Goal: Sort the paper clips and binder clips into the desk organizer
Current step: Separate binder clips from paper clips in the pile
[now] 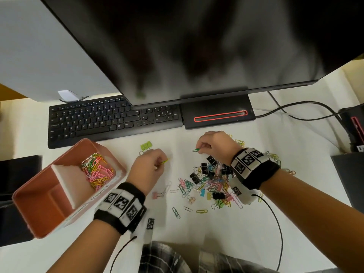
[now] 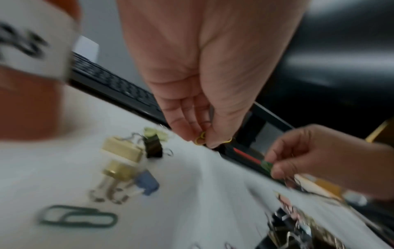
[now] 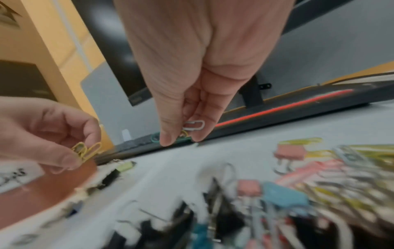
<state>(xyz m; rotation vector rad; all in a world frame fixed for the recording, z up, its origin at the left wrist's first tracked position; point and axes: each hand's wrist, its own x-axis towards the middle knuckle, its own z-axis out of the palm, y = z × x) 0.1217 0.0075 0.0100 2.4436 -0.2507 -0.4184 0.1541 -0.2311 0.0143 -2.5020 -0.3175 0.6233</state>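
Observation:
A pink desk organizer (image 1: pixel 23 196) stands at the left; its far compartment holds several coloured paper clips (image 1: pixel 97 171). My left hand (image 1: pixel 157 164) hovers right of it and pinches yellow paper clips (image 2: pixel 201 139), also seen in the right wrist view (image 3: pixel 86 150). My right hand (image 1: pixel 199 147) pinches a green paper clip (image 1: pixel 196 149) together with a white paper clip (image 3: pixel 194 125) above the table. A mixed pile of paper clips and binder clips (image 1: pixel 214 180) lies under my right wrist. A green binder clip (image 1: pixel 146 146) sits near the keyboard.
A black keyboard (image 1: pixel 110 119) and a monitor base (image 1: pixel 218 115) run along the back, under a large dark monitor (image 1: pixel 197 46). Cables (image 1: pixel 295 111) trail at the right. Loose clips (image 1: pixel 177 211) are scattered on the white tabletop toward me.

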